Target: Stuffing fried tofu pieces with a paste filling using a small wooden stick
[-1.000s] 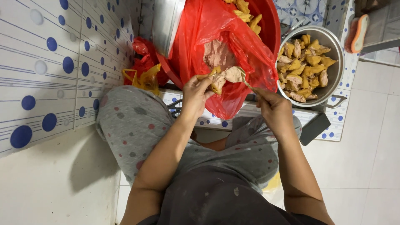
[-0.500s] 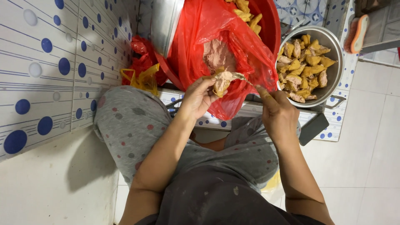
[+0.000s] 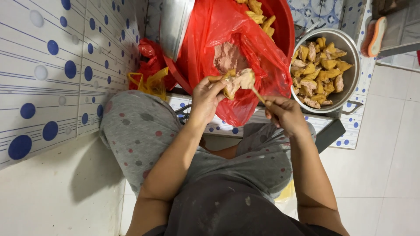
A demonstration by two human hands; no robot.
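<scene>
The left hand (image 3: pixel 205 98) closes its grip around a tofu puff (image 3: pixel 236 82) packed with pale filling, held over the red plastic bag (image 3: pixel 245 43). The right hand (image 3: pixel 284 114) pinches a thin stick (image 3: pixel 258 95), its tip touching the puff. A metal pot (image 3: pixel 350 57) of stuffed puffs stands just right.

Home kitchen floor, used for food preparation: tiled wall (image 3: pixel 52 65) with blue dots, pale floor tiles (image 3: pixel 389 157), metal pot (image 3: pixel 350 57) full of fried pieces, red basin (image 3: pixel 284 26) lined with plastic bag (image 3: pixel 210 30), scrub brush (image 3: pixel 376 35) nearby.
</scene>
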